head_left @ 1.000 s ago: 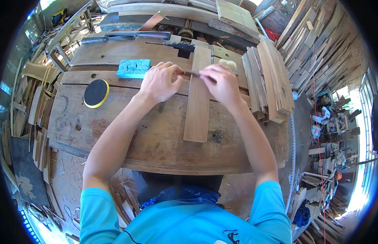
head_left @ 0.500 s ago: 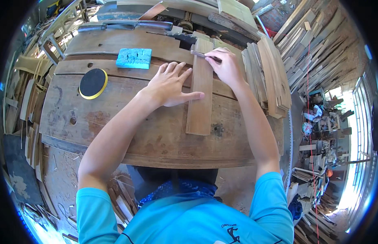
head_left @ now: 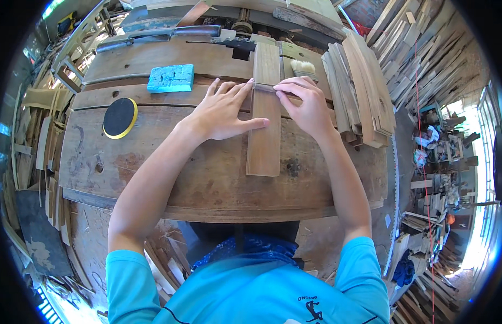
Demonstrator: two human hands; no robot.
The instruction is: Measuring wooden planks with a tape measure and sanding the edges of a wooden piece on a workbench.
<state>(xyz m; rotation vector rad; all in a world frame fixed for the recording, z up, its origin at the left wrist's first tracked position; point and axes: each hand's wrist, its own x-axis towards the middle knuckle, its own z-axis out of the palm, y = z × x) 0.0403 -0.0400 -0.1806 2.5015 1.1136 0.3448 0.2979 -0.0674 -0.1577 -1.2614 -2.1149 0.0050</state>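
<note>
A long narrow wooden board (head_left: 264,146) lies lengthwise on the workbench (head_left: 218,183) in front of me. My left hand (head_left: 221,113) rests at its left side, fingers spread, with the thumb lying on the board and the fingertips by its left edge. Between the thumb and fingers of my right hand (head_left: 306,100) is the right end of a small, thin, dark strip (head_left: 265,87). This strip lies crosswise on the board's upper half, its left end close to my left fingertips. What the strip is made of is hard to make out.
A brush with pale bristles (head_left: 303,68) lies beyond my right hand. Stacked boards (head_left: 359,92) stand on the bench's right. To the left are a cracked blue block (head_left: 171,79) and a round black pad with a yellow rim (head_left: 120,117). Lumber (head_left: 424,70) piles up beyond.
My right hand has come nearer along the board, bringing the strip with it. The brush behind it now shows. My left hand stays by the board's left edge.
</note>
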